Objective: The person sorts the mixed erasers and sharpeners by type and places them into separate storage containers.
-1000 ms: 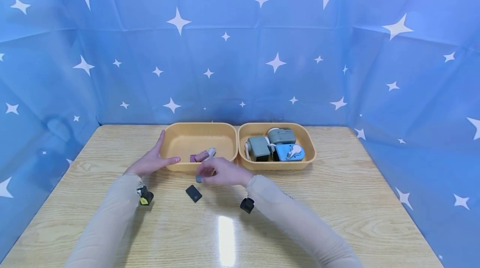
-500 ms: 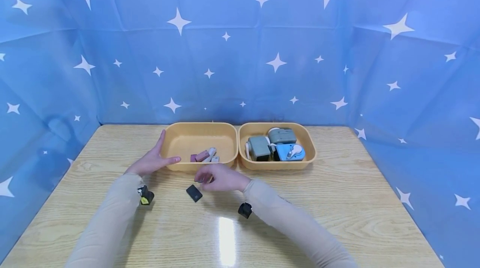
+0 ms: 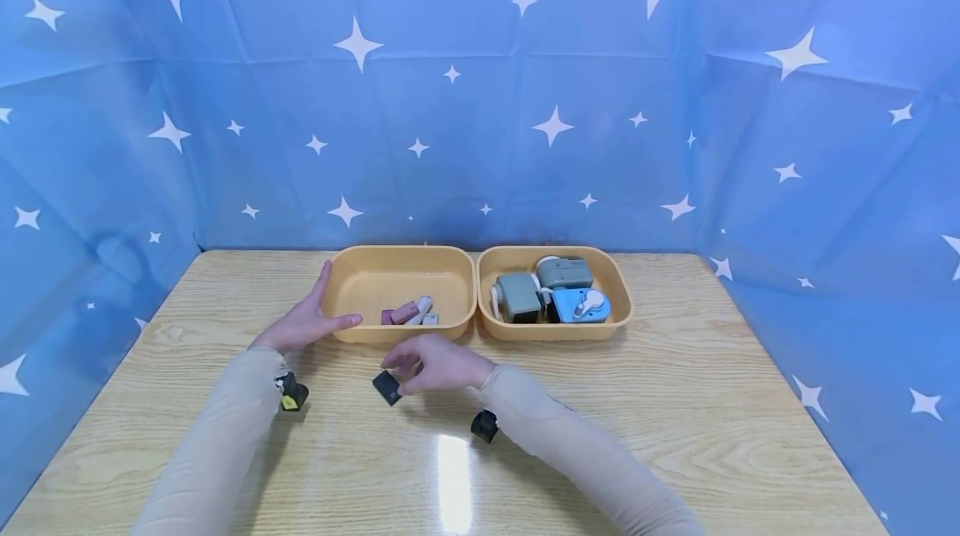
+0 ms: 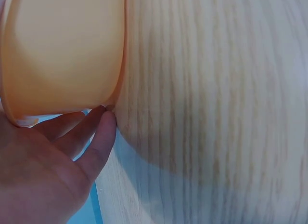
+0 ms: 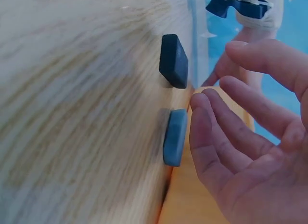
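My left hand (image 3: pixel 303 321) spreads over the left corner of a yellow-orange bin (image 3: pixel 405 336), thumb at its front rim. In the left wrist view, its fingertips (image 4: pixel 107 125) touch the bin's outer wall. My right hand (image 3: pixel 442 361) hovers low in front of the bin, fingers loosely bent and holding nothing. Close to its fingertips lies a small flat black rectangular block (image 3: pixel 386 388). A small blue block (image 5: pixel 174 137) rests on the table nearer the bin, apart from the fingers in the right wrist view; in the head view the hand hides it.
Inside the left bin lie mauve blocks (image 3: pixel 404 313), a white stick-like piece (image 3: pixel 422 307) and a small white block (image 3: pixel 431 319). A second bin (image 3: pixel 555 333) alongside holds two grey-green devices (image 3: pixel 519 296) and a blue one (image 3: pixel 588 305). A starry blue curtain (image 3: pixel 480 102) surrounds the wooden table (image 3: pixel 675 403).
My right hand has moved nearer me and slightly left, from the bin's front rim to beside the black block. The small white block now shows in the bin. My left hand stays put.
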